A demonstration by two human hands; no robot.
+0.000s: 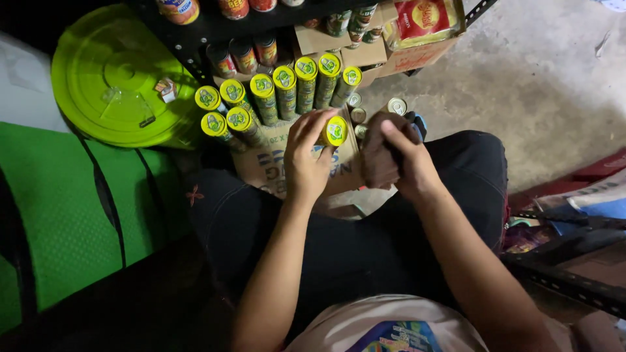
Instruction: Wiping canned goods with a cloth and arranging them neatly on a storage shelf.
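Fingers (312, 127) of the left hand (306, 160) curl around a slim can with a yellow lid (335, 130), gripping its body from the side so that the lid tips toward the camera; the can sits above an opened cardboard carton (267, 166) resting against the person's dark-trousered knees. Left of it, a large lime-green round lid (111, 78) lies flat, and between that lid and the hand a crowded row of matching yellow-lidded cans (274, 88) stands on the low black shelf (189, 36), touching one another and leaning a little. Judging from this, the likeliest mishap is a knock: the held can or the knuckles could brush the nearest cans in the row and topple several, since they stand tight together on narrow bases. A slip is also possible, because the grip is by the fingertips alone on a smooth metal wall. The can itself looks cylindrical, tall and narrow, with a printed greenish wrap and a bright yellow top bearing a green picture; no dent shows. Further right, the right hand (394, 156) is clenched around a brown cloth (378, 160), just beside the can, and small silver-topped tins (396, 105) lie near the concrete floor (548, 78).
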